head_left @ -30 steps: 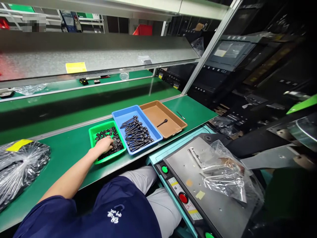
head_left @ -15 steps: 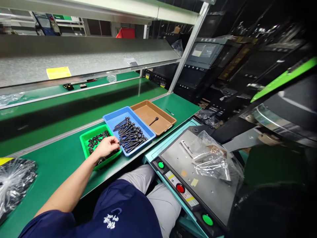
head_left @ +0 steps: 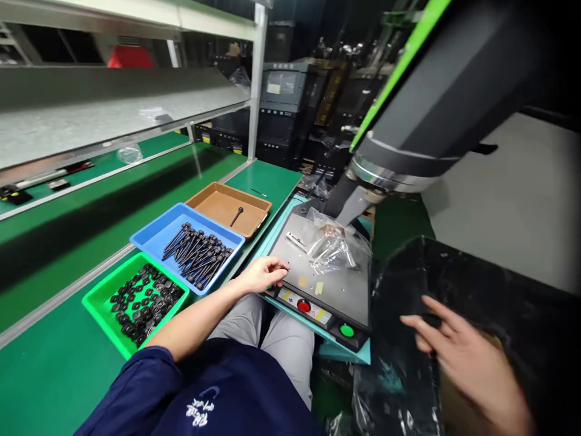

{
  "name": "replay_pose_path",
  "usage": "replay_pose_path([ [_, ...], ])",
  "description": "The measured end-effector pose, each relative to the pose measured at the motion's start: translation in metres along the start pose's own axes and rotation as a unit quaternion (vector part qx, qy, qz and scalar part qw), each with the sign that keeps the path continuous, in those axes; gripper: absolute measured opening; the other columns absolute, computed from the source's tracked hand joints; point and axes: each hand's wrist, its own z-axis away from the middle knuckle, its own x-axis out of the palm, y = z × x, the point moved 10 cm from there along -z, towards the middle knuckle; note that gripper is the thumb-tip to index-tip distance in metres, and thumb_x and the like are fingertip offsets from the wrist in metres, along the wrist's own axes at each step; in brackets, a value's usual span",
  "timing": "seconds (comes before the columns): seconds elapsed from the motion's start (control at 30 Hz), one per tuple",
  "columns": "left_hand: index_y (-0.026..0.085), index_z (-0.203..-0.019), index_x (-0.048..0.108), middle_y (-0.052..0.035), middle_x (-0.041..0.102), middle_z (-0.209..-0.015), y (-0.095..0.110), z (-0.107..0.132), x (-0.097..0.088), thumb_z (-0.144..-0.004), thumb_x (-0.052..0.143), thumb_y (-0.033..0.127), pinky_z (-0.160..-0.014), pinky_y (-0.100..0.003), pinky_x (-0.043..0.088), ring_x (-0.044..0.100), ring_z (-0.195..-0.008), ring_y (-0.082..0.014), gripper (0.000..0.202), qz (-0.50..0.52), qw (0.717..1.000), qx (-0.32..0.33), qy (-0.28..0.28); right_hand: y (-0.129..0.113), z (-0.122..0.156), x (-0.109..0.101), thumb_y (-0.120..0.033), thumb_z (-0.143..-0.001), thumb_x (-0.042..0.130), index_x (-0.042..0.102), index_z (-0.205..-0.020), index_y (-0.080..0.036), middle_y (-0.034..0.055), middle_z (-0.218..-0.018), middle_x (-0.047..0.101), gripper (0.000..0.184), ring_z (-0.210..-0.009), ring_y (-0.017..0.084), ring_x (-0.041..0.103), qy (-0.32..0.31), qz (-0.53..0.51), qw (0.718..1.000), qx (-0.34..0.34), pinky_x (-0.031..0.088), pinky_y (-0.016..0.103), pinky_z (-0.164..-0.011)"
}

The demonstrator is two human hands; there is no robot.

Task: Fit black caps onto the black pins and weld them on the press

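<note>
My left hand (head_left: pixel 264 274) is closed in a pinch on a small black cap (head_left: pixel 285 269), above the near left edge of the grey machine plate (head_left: pixel 290 253). At the right, my right hand (head_left: pixel 467 354) is stretched out with thumb and fingers apart, over a black plastic bag (head_left: pixel 399 290). The gap between its fingers looks dark, and I make out no part there. Small black caps (head_left: pixel 157 297) lie in the green bin (head_left: pixel 102 303). Black bolt-like rods with thick heads (head_left: pixel 200 251) fill part of the blue tray (head_left: pixel 152 233).
A brown tray (head_left: pixel 206 197) holds a single rod (head_left: pixel 236 216). A clear plastic bag (head_left: pixel 333 242) lies on the plate beneath the machine's dark head (head_left: pixel 408 139). Along the front panel are a red button (head_left: pixel 304 306) and a green button (head_left: pixel 347 330).
My view has swung to the right. My left hand has moved from the green bin to the machine plate with a cap in its fingers. My right hand has come into view.
</note>
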Motion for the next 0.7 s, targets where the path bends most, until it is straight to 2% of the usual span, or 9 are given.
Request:
replay_pose_path([
  [0.07,0.013,-0.1,0.069,-0.0009,0.064,-0.07,-0.014,-0.01,0.025,-0.077,0.071,0.041,-0.056,-0.024,0.044,0.061,-0.058,-0.0124,0.037,0.006,1.0,-0.002,-0.03,0.007,0.026,0.051,-0.054,-0.065,0.078,0.057,-0.118,-0.025,0.0002,-0.062,0.061,0.064,-0.043,0.013,0.045,-0.062,-0.066,0.995,0.043,0.034,0.028,-0.043],
  [0.17,0.013,-0.105,0.072,-0.0015,0.065,-0.069,-0.026,-0.018,0.052,-0.077,0.072,0.046,-0.057,-0.025,0.044,0.059,-0.059,-0.0124,0.043,-0.006,0.999,0.015,-0.047,0.012,0.055,0.123,-0.051,-0.065,0.078,0.053,-0.104,-0.022,-0.0023,-0.066,0.061,0.055,-0.041,0.009,0.039,-0.11,-0.173,0.976,0.074,0.029,0.024,-0.039],
  [0.27,0.014,-0.105,0.075,-0.0028,0.067,-0.072,-0.027,-0.022,0.064,-0.078,0.072,0.044,-0.063,-0.027,0.046,0.059,-0.064,-0.0136,0.04,-0.034,0.998,0.043,-0.029,0.011,0.064,0.169,-0.048,-0.071,0.074,0.055,-0.104,-0.02,-0.0022,-0.071,0.06,0.047,-0.044,0.008,0.04,-0.136,-0.266,0.953,0.055,0.031,0.023,-0.041],
  [0.33,0.016,-0.106,0.075,-0.0044,0.068,-0.08,-0.022,-0.021,0.067,-0.08,0.072,0.042,-0.069,-0.029,0.049,0.062,-0.072,-0.0151,0.037,-0.05,0.996,0.07,-0.022,0.008,0.063,0.18,-0.045,-0.078,0.068,0.058,-0.109,-0.018,-0.0036,-0.066,0.057,0.042,-0.048,0.01,0.045,-0.129,-0.3,0.945,0.03,0.037,0.025,-0.045],
  [0.43,0.02,-0.109,0.075,-0.0063,0.07,-0.092,-0.017,-0.017,0.065,-0.084,0.068,0.041,-0.076,-0.03,0.053,0.065,-0.083,-0.0169,0.034,-0.061,0.992,0.106,-0.014,0.006,0.059,0.182,-0.043,-0.083,0.064,0.06,-0.113,-0.017,-0.004,-0.062,0.055,0.039,-0.052,0.012,0.049,-0.098,-0.326,0.94,0.004,0.042,0.027,-0.05],
  [0.5,0.022,-0.114,0.073,-0.007,0.07,-0.098,-0.015,-0.013,0.064,-0.087,0.065,0.04,-0.081,-0.031,0.054,0.066,-0.088,-0.0173,0.034,-0.071,0.989,0.126,-0.013,0.006,0.058,0.184,-0.043,-0.083,0.066,0.06,-0.114,-0.019,-0.0021,-0.069,0.058,0.04,-0.054,0.012,0.052,-0.082,-0.338,0.937,0.002,0.043,0.026,-0.05],
  [0.6,0.023,-0.119,0.071,-0.0084,0.07,-0.107,-0.012,-0.007,0.07,-0.09,0.061,0.038,-0.088,-0.034,0.053,0.066,-0.098,-0.0185,0.033,-0.083,0.984,0.153,-0.048,0.009,0.057,0.184,-0.043,-0.081,0.069,0.06,-0.112,-0.02,0.0002,-0.081,0.061,0.04,-0.056,0.011,0.055,-0.063,-0.342,0.938,-0.004,0.043,0.025,-0.049],
  [0.7,0.023,-0.114,0.073,-0.0091,0.071,-0.109,-0.009,-0.006,0.073,-0.09,0.062,0.037,-0.091,-0.035,0.054,0.066,-0.102,-0.0199,0.03,-0.061,0.985,0.148,-0.069,0.012,0.057,0.183,-0.043,-0.08,0.071,0.057,-0.109,-0.021,0.001,-0.088,0.062,0.039,-0.057,0.01,0.056,-0.047,-0.339,0.939,-0.01,0.044,0.024,-0.049],
])
